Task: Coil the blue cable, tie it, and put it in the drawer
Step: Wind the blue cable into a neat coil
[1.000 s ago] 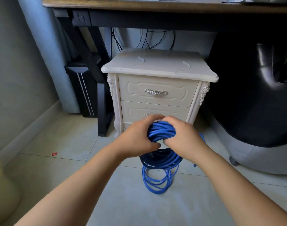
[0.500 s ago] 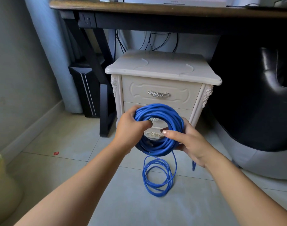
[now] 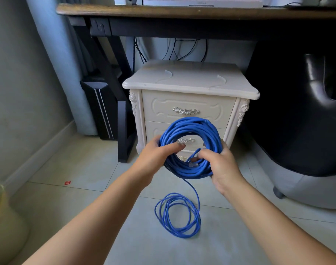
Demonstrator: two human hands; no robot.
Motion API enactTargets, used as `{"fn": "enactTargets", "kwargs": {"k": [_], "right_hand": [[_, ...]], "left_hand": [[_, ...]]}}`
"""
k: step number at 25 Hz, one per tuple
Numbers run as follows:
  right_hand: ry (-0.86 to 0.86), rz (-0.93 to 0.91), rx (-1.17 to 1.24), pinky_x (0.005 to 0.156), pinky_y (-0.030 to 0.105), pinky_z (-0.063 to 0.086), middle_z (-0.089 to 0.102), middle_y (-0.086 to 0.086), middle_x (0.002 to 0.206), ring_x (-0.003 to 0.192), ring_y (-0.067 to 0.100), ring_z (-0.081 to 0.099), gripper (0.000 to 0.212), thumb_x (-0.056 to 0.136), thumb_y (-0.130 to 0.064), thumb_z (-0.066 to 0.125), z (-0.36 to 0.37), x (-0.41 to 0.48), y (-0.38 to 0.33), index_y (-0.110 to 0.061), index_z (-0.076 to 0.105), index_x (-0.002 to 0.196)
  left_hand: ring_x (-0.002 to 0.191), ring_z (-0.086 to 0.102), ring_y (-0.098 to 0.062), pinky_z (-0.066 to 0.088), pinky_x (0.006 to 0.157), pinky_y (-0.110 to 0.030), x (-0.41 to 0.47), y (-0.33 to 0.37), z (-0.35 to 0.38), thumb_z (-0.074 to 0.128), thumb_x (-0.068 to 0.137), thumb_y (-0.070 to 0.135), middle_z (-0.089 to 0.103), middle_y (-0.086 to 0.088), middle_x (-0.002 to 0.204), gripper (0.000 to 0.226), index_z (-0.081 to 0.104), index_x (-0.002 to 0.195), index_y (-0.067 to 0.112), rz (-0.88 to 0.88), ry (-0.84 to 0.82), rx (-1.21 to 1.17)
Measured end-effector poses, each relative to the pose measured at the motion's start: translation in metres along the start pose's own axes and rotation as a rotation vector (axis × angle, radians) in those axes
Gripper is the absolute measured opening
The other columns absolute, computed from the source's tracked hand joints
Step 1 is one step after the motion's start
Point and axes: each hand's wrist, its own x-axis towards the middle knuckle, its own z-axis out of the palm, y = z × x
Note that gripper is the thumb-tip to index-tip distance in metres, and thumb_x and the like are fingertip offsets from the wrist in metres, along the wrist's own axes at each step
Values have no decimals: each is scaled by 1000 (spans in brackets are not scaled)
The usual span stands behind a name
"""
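A thick round coil of blue cable [image 3: 190, 129] is held upright in front of the cream nightstand [image 3: 190, 83]. My left hand [image 3: 155, 157] grips the coil's left side, fingers through the ring. My right hand [image 3: 220, 165] grips the lower right side, where a clear plug end shows. One strand hangs down to several loose blue loops [image 3: 177, 215] lying on the floor tiles. Both drawers are closed: the top drawer [image 3: 163, 109] with its silver handle, and the lower drawer [image 3: 153, 131] partly hidden behind the coil.
A dark desk [image 3: 182, 11] spans above the nightstand, with black wires behind. A black computer tower [image 3: 100, 111] and desk leg stand to the left. A black and grey chair [image 3: 297, 121] fills the right. A pale yellow bag [image 3: 2, 217] sits at the lower left.
The coil went from bunched between both hands to an open upright ring, raised higher. The loose loops on the floor spread out as my view lifted.
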Motion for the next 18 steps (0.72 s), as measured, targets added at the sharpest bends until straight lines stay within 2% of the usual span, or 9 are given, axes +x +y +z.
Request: {"fn": "enactTargets", "kwargs": {"k": [3, 4, 6, 8, 9, 12, 15, 18], "right_hand": [[-40, -169, -472, 60, 24, 48, 61, -6, 71, 58, 5, 57, 37, 69, 2, 66, -3, -4, -10, -29, 57, 87], [-73, -215, -585, 59, 23, 46, 62, -7, 74, 60, 5, 56, 37, 70, 1, 66, -1, -7, -11, -31, 56, 87], [-125, -298, -760, 65, 30, 48, 64, -6, 81, 72, 12, 59, 34, 71, -5, 67, 3, -12, -8, -29, 57, 91], [-159, -360, -885, 70, 30, 47, 63, -8, 89, 81, 16, 57, 35, 72, -9, 67, 4, -15, -6, -28, 59, 100], [-167, -380, -913, 71, 29, 46, 62, -9, 92, 83, 15, 56, 36, 73, -9, 66, 4, -15, -6, -29, 59, 103], [-195, -320, -814, 70, 33, 50, 64, -7, 91, 78, 15, 61, 40, 71, -11, 69, 1, -14, -13, -33, 56, 102], [-290, -122, -512, 71, 32, 55, 70, 0, 95, 75, 14, 67, 45, 71, -10, 80, -7, -9, -20, -28, 57, 105], [-461, 45, -284, 85, 38, 56, 74, 7, 104, 94, 23, 72, 46, 69, -25, 80, -20, -2, -26, -21, 64, 112]], "left_hand": [[84, 67, -3, 51, 74, -17, 0, 2, -6, 78, 77, 16, 68, 6, 106, 49, 60, 121, 28, 188, 12, 278], [90, 66, -1, 51, 79, -16, -1, 1, -5, 77, 76, 14, 65, 7, 113, 58, 56, 127, 30, 294, 15, 420], [99, 60, -1, 48, 88, -18, -2, -2, -1, 75, 72, 14, 58, 8, 117, 69, 51, 134, 31, 470, -29, 690], [96, 60, -5, 50, 85, -23, -4, -3, 2, 74, 71, 17, 60, 9, 111, 66, 52, 132, 31, 482, -50, 781], [89, 62, -7, 53, 81, -26, -5, -3, 2, 74, 72, 19, 64, 9, 103, 56, 57, 125, 29, 460, -34, 791], [68, 61, -12, 53, 65, -33, -9, -1, 3, 72, 74, 19, 65, 4, 75, 22, 61, 93, 20, 433, 33, 769], [55, 53, -7, 44, 54, -20, -9, 2, 3, 76, 74, 14, 64, 2, 68, 20, 62, 87, 17, 348, 71, 564], [59, 54, -11, 48, 61, -29, -8, 4, 0, 78, 75, 10, 62, 3, 66, 18, 65, 87, 15, 280, 85, 317]]}}
